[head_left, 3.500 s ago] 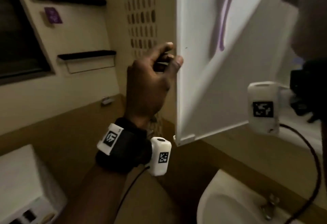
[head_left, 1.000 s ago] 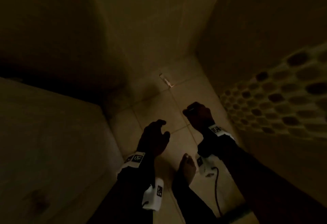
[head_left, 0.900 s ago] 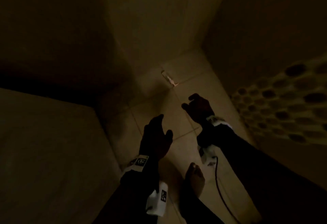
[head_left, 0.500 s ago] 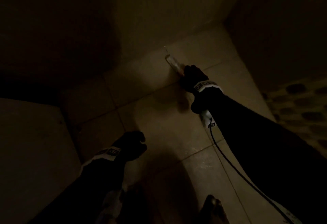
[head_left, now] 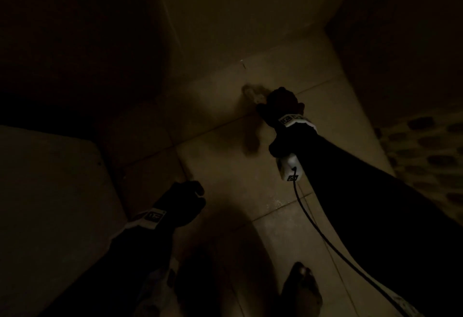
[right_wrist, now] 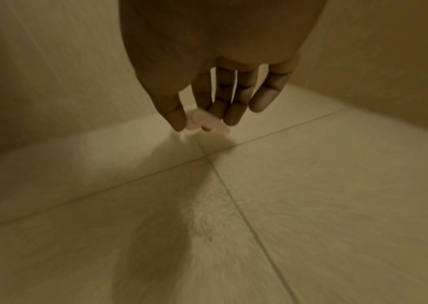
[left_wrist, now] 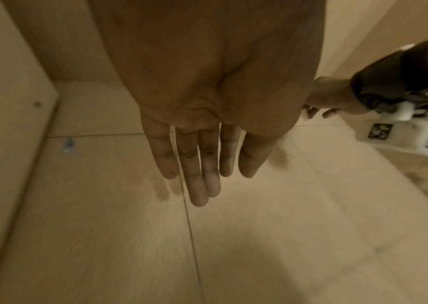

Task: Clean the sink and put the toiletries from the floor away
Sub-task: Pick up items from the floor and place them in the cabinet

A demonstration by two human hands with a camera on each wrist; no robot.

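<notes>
The room is dim. A small pale pink toiletry item (right_wrist: 219, 128) sits at the foot of the wall on the tiled floor (right_wrist: 311, 195). My right hand (right_wrist: 202, 123) reaches down and pinches it between thumb and fingers. In the head view the toiletry item (head_left: 251, 93) is a pale blur sticking out left of my right hand (head_left: 280, 105). My left hand (left_wrist: 207, 179) hangs over the floor with straight fingers and holds nothing. It shows as a dark shape in the head view, my left hand (head_left: 186, 201) being nearer to me than the right.
A pale boxy unit (head_left: 50, 204) fills the left side. Walls close the corner ahead, and a spotted tile wall (head_left: 426, 146) runs along the right. My bare foot (head_left: 303, 289) stands below. A small clear speck (left_wrist: 68, 144) lies by the left wall.
My view has dropped from the mirror cabinet to the floor. My right hand reached forward to the item by the wall and closed on it. The left hand drew back.
</notes>
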